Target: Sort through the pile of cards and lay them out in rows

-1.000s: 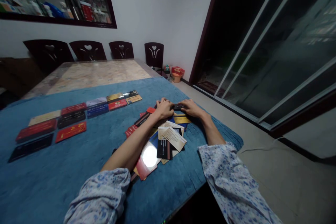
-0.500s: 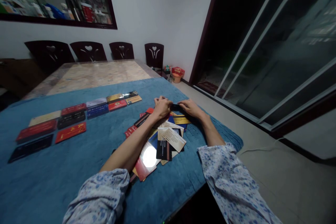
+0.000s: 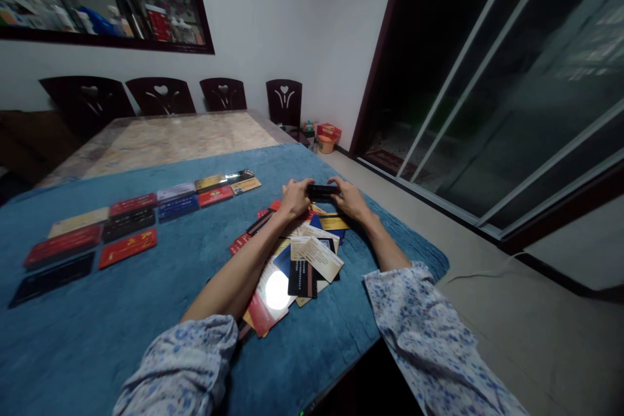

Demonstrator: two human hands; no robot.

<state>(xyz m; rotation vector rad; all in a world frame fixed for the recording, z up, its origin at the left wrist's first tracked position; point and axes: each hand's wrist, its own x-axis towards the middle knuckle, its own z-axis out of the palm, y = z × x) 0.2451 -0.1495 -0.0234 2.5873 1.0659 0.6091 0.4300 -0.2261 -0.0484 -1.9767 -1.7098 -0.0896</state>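
Between my hands is a black card [image 3: 322, 192], held up by its two short ends just beyond a loose heap of cards. My left hand [image 3: 295, 198] is closed on its left end. The fingers of my right hand [image 3: 351, 200] pinch the right end. Closer to me the heap overlaps in many colours: a white card with print [image 3: 322, 259], a black card with a brown stripe [image 3: 302, 279], a yellow card [image 3: 335, 221] and a shiny red-and-white card [image 3: 263, 309]. My left forearm covers part of the heap.
On the blue cloth [image 3: 160, 338] to the left, cards lie in rows, including an orange-red card [image 3: 127, 248], a blue card [image 3: 178, 205] and a dark card [image 3: 52, 278]. Chairs [image 3: 160, 96] line the table's far side. The table's right edge runs close past my right hand.
The black card has come up into clearer view between my hands, more of its face showing. My fingers have shifted toward its ends. The camera view has moved slightly.
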